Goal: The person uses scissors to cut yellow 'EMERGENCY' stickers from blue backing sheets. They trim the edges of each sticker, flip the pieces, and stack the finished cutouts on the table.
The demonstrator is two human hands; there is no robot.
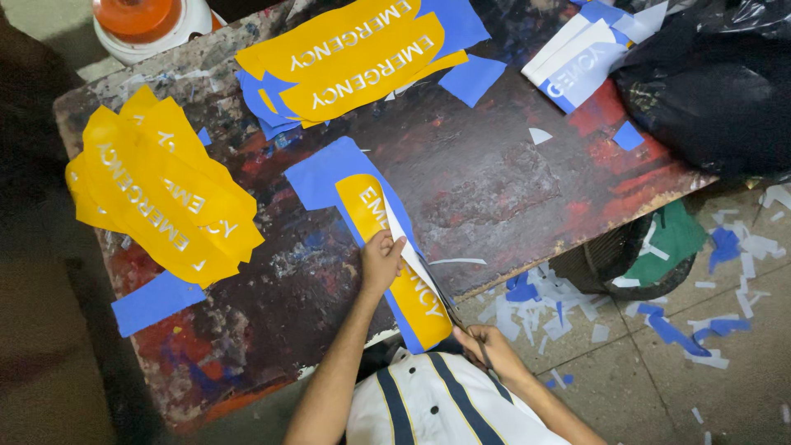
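The left hand is pinching a yellow sticker sheet on the paint-stained worktop, fingers clamped on its edge, while the right hand is gripping scissors that are cutting alongside it.

Two stacks of yellow stickers are counted on the desk, one blue-backed sticker under two hands, and one waste basket.
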